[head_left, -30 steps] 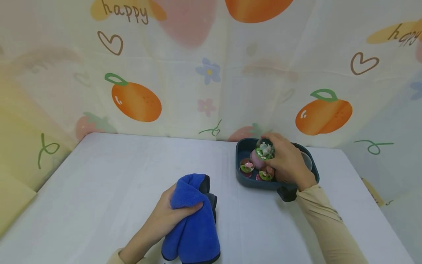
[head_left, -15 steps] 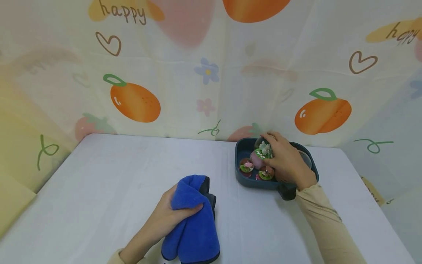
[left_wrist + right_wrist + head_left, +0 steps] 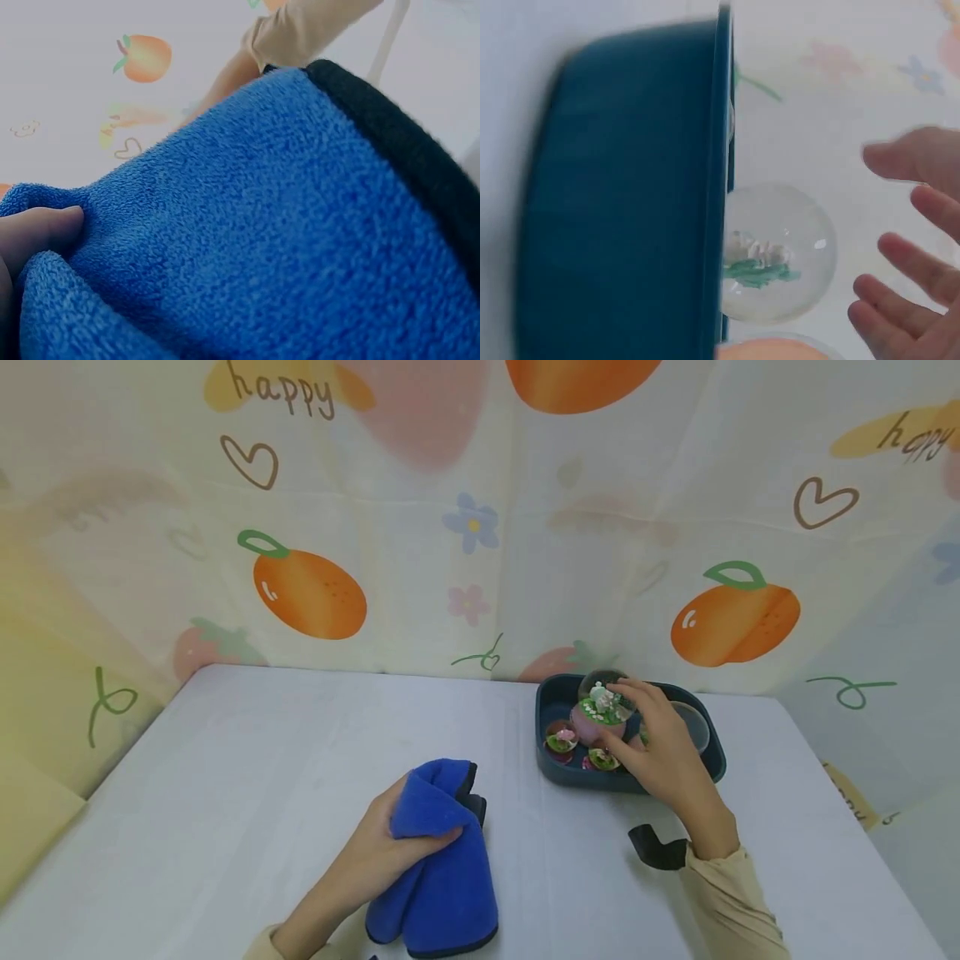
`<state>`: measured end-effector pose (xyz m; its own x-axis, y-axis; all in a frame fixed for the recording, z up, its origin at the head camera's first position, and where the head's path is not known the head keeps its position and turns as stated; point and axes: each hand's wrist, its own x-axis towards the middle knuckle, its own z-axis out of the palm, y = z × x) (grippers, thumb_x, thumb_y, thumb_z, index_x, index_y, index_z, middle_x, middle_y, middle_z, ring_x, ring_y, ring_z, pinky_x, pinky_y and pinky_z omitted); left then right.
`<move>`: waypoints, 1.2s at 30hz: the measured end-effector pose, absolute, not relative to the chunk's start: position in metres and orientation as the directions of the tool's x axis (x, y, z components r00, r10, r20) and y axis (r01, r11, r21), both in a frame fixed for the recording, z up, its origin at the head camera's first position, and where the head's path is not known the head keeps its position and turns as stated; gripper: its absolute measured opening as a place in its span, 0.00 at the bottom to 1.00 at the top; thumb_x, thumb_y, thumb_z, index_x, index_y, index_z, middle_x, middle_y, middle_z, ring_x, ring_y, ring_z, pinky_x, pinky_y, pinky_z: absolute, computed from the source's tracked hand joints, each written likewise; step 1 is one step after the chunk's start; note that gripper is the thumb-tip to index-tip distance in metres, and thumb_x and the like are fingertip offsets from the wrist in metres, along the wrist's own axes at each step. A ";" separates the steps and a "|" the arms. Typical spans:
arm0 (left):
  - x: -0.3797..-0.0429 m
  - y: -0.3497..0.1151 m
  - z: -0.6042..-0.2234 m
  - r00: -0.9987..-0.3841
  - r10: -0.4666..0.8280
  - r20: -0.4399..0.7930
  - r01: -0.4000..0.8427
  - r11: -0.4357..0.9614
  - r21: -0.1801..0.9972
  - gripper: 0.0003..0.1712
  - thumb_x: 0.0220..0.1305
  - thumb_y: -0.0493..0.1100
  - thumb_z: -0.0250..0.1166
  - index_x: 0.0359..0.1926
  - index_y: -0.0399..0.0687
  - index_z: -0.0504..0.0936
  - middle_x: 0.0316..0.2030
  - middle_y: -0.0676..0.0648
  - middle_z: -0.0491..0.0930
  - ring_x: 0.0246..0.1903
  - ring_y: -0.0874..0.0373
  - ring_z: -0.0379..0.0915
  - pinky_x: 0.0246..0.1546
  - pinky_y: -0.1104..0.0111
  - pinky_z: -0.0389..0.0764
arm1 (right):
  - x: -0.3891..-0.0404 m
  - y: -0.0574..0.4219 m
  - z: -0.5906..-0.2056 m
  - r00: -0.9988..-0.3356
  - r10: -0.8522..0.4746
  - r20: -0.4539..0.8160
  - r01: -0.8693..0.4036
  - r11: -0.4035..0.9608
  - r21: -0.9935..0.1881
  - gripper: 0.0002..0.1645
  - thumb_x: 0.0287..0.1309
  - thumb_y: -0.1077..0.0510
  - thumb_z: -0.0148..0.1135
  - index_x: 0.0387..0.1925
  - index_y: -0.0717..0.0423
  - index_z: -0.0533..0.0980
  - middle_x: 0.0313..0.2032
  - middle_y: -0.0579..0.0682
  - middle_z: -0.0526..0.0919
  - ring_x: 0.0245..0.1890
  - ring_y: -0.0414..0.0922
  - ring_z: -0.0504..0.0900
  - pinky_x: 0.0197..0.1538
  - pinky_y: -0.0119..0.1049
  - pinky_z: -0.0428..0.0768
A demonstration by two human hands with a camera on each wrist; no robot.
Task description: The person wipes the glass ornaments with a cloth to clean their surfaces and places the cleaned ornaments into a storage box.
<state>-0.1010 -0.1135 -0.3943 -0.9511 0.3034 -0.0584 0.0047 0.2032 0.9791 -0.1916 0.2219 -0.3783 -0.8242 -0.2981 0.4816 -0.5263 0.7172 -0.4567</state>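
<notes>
My left hand [image 3: 375, 847] grips a folded blue towel [image 3: 453, 893] with dark edging, thumb over the front. In the left wrist view, the towel [image 3: 247, 202] fills most of the frame. At the back right, a large snow globe [image 3: 596, 727] with a pink base and white figures stands in a dark blue tray [image 3: 592, 779]. My right hand [image 3: 671, 768] is over the tray's right side, fingers spread and holding nothing. The right wrist view shows a gap between these fingers and the clear dome of the globe [image 3: 780, 225].
Two small snow globes, one at the left [image 3: 561, 739] and one at the front [image 3: 602, 759], sit in the tray. A clear round item [image 3: 692, 727] lies at its right end. Behind the white table [image 3: 300, 760] hangs a printed curtain [image 3: 405, 568].
My right hand has let go of the large snow globe and drawn back toward me and to the right. The globe stays in the tray. The left hand keeps the towel nearly still.
</notes>
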 end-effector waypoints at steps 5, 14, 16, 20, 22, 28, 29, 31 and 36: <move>-0.104 -0.113 -0.398 -0.948 0.313 -0.059 0.023 0.250 0.968 0.34 0.61 0.47 0.70 0.66 0.53 0.67 0.56 0.42 0.77 0.57 0.46 0.74 0.52 0.50 0.78 | -0.182 0.218 -0.373 -0.742 -0.260 0.618 -0.606 0.655 -0.452 0.32 0.48 0.72 0.70 0.58 0.62 0.74 0.61 0.61 0.75 0.57 0.55 0.75 0.42 0.26 0.74; -0.100 -0.112 -0.391 -0.946 0.317 -0.066 -0.006 0.187 0.982 0.31 0.65 0.46 0.65 0.65 0.48 0.64 0.57 0.41 0.72 0.57 0.48 0.69 0.56 0.54 0.72 | -0.177 0.217 -0.368 -0.718 -0.264 0.644 -0.638 0.618 -0.459 0.33 0.46 0.71 0.73 0.57 0.64 0.74 0.60 0.62 0.75 0.60 0.57 0.74 0.65 0.20 0.60; -0.098 -0.112 -0.389 -0.936 0.341 -0.088 -0.048 0.123 0.991 0.29 0.65 0.45 0.65 0.62 0.46 0.65 0.54 0.41 0.72 0.54 0.49 0.70 0.55 0.56 0.71 | -0.177 0.216 -0.368 -0.715 -0.266 0.647 -0.642 0.616 -0.457 0.33 0.46 0.71 0.72 0.58 0.64 0.74 0.59 0.63 0.76 0.60 0.57 0.74 0.65 0.20 0.60; -0.099 -0.110 -0.395 -0.925 0.353 -0.142 -0.107 0.117 0.987 0.29 0.64 0.47 0.67 0.61 0.47 0.66 0.53 0.42 0.73 0.53 0.49 0.71 0.54 0.57 0.70 | -0.178 0.215 -0.368 -0.712 -0.273 0.646 -0.648 0.610 -0.456 0.34 0.46 0.71 0.72 0.58 0.64 0.74 0.59 0.63 0.76 0.60 0.57 0.74 0.65 0.18 0.59; -0.101 -0.108 -0.400 -0.928 0.334 -0.163 -0.112 0.167 0.980 0.30 0.62 0.48 0.68 0.62 0.50 0.66 0.55 0.43 0.75 0.55 0.49 0.72 0.56 0.55 0.71 | -0.179 0.214 -0.368 -0.718 -0.277 0.638 -0.644 0.614 -0.457 0.34 0.46 0.71 0.73 0.58 0.64 0.74 0.59 0.63 0.76 0.60 0.57 0.73 0.65 0.20 0.61; -0.107 -0.109 -0.412 -0.961 0.221 -0.166 -0.086 0.328 0.941 0.39 0.60 0.50 0.71 0.68 0.56 0.61 0.60 0.43 0.74 0.59 0.45 0.72 0.53 0.47 0.76 | -0.181 0.213 -0.372 -0.749 -0.290 0.595 -0.615 0.639 -0.463 0.34 0.48 0.69 0.73 0.58 0.64 0.73 0.60 0.63 0.75 0.63 0.58 0.72 0.62 0.52 0.70; -0.108 -0.110 -0.413 -0.965 0.209 -0.158 -0.076 0.354 0.932 0.40 0.61 0.51 0.70 0.69 0.56 0.59 0.62 0.42 0.72 0.60 0.43 0.72 0.53 0.45 0.76 | -0.181 0.213 -0.373 -0.751 -0.292 0.592 -0.613 0.642 -0.461 0.34 0.48 0.69 0.73 0.58 0.64 0.73 0.60 0.62 0.75 0.63 0.58 0.72 0.61 0.54 0.70; -0.108 -0.112 -0.414 -0.970 0.195 -0.142 -0.052 0.403 0.914 0.44 0.62 0.53 0.69 0.72 0.57 0.55 0.65 0.39 0.69 0.63 0.40 0.69 0.55 0.41 0.75 | -0.181 0.213 -0.375 -0.748 -0.294 0.595 -0.614 0.647 -0.452 0.34 0.48 0.69 0.73 0.58 0.64 0.73 0.60 0.61 0.75 0.62 0.57 0.73 0.63 0.48 0.70; -0.109 -0.120 -0.413 -0.980 0.191 -0.058 0.042 0.482 0.875 0.44 0.67 0.55 0.64 0.74 0.51 0.51 0.70 0.37 0.63 0.68 0.38 0.63 0.63 0.40 0.68 | -0.180 0.212 -0.378 -0.739 -0.296 0.606 -0.623 0.644 -0.444 0.35 0.48 0.70 0.73 0.60 0.63 0.72 0.59 0.61 0.76 0.60 0.56 0.74 0.65 0.21 0.62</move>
<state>-0.1088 -0.1199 -0.4125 -0.9799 0.1906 -0.0583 0.0417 0.4821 0.8751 -0.1800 0.2120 -0.3783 -0.7386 -0.2961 0.6057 -0.6226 0.6443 -0.4442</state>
